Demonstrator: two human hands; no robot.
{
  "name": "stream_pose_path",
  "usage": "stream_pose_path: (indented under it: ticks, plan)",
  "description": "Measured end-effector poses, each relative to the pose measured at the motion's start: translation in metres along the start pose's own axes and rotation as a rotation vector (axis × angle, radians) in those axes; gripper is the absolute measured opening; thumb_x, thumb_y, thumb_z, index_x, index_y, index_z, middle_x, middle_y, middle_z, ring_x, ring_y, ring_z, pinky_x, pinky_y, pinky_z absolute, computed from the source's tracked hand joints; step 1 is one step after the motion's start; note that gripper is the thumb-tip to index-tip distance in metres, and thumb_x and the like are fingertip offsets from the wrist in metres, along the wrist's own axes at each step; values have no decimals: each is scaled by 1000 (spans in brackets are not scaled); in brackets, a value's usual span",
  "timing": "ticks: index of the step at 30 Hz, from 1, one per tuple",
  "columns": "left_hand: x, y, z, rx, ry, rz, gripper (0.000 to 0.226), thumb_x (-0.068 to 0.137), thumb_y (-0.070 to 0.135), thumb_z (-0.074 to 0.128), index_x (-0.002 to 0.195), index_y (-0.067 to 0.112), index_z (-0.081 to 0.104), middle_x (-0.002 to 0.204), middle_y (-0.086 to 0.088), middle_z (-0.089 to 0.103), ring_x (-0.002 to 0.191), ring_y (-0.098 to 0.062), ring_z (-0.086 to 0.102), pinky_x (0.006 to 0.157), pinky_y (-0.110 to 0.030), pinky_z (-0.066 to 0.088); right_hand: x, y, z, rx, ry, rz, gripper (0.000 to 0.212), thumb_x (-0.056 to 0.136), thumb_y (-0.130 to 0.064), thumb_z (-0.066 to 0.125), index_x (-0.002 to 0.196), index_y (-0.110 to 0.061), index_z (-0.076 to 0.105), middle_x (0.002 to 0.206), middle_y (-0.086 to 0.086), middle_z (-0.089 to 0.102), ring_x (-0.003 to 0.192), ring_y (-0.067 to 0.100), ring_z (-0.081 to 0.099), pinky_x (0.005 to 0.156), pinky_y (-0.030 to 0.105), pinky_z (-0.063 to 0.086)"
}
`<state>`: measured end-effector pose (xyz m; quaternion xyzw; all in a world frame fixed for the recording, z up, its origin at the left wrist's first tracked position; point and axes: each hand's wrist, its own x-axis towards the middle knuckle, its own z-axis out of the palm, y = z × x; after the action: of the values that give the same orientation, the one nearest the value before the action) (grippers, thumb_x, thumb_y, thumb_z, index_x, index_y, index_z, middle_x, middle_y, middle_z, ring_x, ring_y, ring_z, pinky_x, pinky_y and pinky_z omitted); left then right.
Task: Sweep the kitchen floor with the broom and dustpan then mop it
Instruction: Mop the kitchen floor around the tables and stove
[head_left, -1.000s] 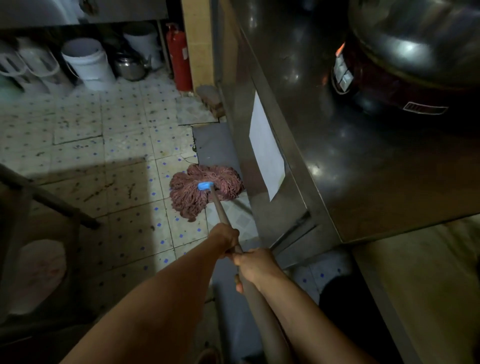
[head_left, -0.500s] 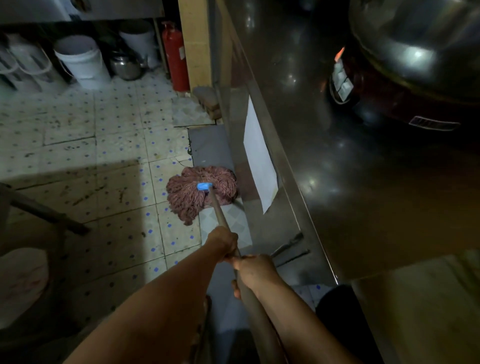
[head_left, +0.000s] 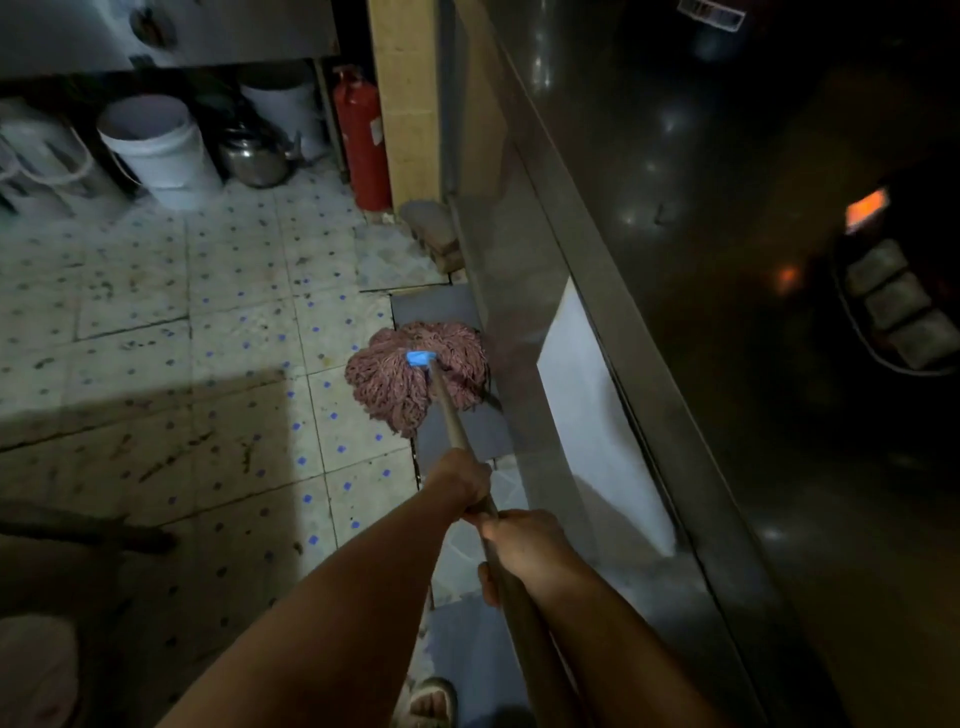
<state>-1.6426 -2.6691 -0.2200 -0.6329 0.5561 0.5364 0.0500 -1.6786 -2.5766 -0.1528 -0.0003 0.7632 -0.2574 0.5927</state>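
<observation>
A reddish string mop head (head_left: 410, 382) with a blue socket (head_left: 420, 358) lies spread on the tiled floor (head_left: 239, 364), against the foot of a steel counter. Its brown handle (head_left: 451, 421) slants back toward me. My left hand (head_left: 460, 483) grips the handle lower down, nearer the mop head. My right hand (head_left: 524, 543) grips it just behind, thumb under the shaft. Broom and dustpan are not in view.
The steel counter (head_left: 649, 312) runs along the right, a white sheet (head_left: 592, 415) on its side. At the back stand a red extinguisher (head_left: 361, 140), white buckets (head_left: 156, 145) and a metal pot (head_left: 252, 156). Bricks (head_left: 434, 234) sit by the counter's foot. My sandalled foot (head_left: 428, 704) shows below.
The mop head has slid forward along the counter's foot onto the grey floor patch. Both hands keep their grip, and the view has tilted down and left.
</observation>
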Motion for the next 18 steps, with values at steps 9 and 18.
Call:
stream_pose_path:
  ticks: [9,18]
  plan:
    - [100,35,-57,-43,94,-10,38,92,17,55,121,-7,52,121,-22,59,108,-34,60,93,-41,51,58,-94,41,26,-21,-40,16,94,-13,56,98,2,59,60,14,52,43,21,50,36,19,39]
    - [144,61,-76,-125,97,13,35,93,8,51,123,-9,49,109,-21,59,97,-32,61,64,-29,54,96,-141,52,-55,-26,-12,21,93,-24,60,102,-5,57,68,11,56,50,17,53,36,21,42]
